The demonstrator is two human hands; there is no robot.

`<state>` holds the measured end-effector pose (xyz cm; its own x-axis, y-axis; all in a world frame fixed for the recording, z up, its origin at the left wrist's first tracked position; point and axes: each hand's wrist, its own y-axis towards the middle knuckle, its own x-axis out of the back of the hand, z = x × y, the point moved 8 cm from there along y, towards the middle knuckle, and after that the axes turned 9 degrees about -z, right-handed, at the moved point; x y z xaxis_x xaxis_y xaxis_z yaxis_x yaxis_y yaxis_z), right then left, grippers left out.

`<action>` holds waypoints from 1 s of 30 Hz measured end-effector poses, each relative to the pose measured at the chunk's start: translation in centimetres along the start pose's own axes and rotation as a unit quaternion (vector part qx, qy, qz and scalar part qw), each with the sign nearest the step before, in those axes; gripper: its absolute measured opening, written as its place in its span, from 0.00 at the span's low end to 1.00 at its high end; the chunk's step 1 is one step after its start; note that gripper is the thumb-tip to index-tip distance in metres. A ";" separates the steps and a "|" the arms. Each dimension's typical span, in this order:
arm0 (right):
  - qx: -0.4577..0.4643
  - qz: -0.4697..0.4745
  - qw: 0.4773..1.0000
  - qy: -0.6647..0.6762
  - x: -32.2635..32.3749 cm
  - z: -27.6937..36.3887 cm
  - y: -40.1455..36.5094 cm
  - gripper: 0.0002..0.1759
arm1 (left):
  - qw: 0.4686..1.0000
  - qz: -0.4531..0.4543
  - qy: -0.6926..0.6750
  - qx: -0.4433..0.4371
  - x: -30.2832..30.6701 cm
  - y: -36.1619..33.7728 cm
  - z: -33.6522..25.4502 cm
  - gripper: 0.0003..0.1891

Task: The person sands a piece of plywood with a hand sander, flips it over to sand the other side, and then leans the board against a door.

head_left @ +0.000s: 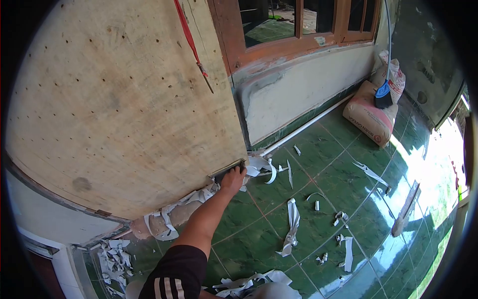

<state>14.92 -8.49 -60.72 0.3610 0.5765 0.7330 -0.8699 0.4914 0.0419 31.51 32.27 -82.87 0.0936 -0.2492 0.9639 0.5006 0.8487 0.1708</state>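
Note:
My left hand (233, 180) reaches to the lower right corner of a large wooden board (124, 109). Its fingers are closed around a wide, flat, dark tool (219, 175) with a straight, light-coloured edge. The tool lies against the board's bottom edge; its exact kind is hard to make out. White curled strips (259, 164) lie on the floor just right of the hand. More white scraps (199, 194) run along the foot of the board. My right hand does not show.
Green floor tiles (318, 154) carry scattered white strips (291, 226). A cement sack (371, 112) and a blue broom (383, 94) stand by the wall. A white pipe (303, 127) runs along its base. A red strap (186, 32) hangs over the board. A long tool (406, 209) lies right.

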 end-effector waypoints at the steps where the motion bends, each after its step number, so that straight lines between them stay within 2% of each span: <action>1: -0.004 0.003 1.000 -0.003 0.0 -0.2 0.2 0.15 | 0.999 -0.004 -0.044 0.018 0.1 1.8 -1.2 0.27; 5: -0.007 0.028 0.999 -0.014 -0.5 0.1 -0.1 0.15 | 0.987 0.016 -0.147 0.057 1.4 2.1 -1.4 0.32; 9: -0.012 0.042 0.999 -0.026 0.1 0.4 -0.3 0.15 | 0.989 0.062 -0.121 0.051 1.4 -3.0 2.5 0.36; 13: -0.020 0.063 0.997 -0.034 0.1 0.7 -0.6 0.15 | 0.990 0.078 -0.103 0.060 2.9 -9.0 7.0 0.35; 16: -0.030 0.085 0.995 -0.037 0.1 0.9 -0.7 0.15 | 0.989 -0.007 -0.140 0.039 5.3 -11.4 9.1 0.35; 20: -0.039 0.109 0.992 -0.052 0.4 0.8 -0.9 0.15 | 0.990 0.023 -0.131 0.055 7.2 -12.3 9.8 0.34; 21: -0.046 0.110 0.991 -0.054 0.4 0.5 -0.8 0.15 | 0.987 0.007 -0.145 0.066 8.3 -12.6 10.5 0.34; 24: -0.056 0.040 0.994 -0.088 0.3 0.2 0.0 0.09 | 0.976 -0.036 -0.186 0.110 13.8 -14.4 13.0 0.35; 26: -0.026 0.004 0.995 -0.096 0.9 0.5 -0.1 0.08 | 0.964 -0.050 -0.215 0.146 18.0 -15.7 15.3 0.35; 29: -0.008 -0.005 0.994 -0.107 1.4 0.4 0.0 0.08 | 0.939 -0.175 -0.238 0.179 29.2 -16.9 19.3 0.35; 30: -0.008 -0.002 0.994 -0.110 1.4 0.4 0.3 0.08 | 0.915 -0.209 -0.267 0.218 33.2 -17.6 20.9 0.34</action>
<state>15.07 -7.82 -59.45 0.2803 0.4189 0.8637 -0.8630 0.5040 0.0356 7.87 18.83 -49.66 -0.5193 -0.4308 0.7381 -0.0057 0.8654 0.5011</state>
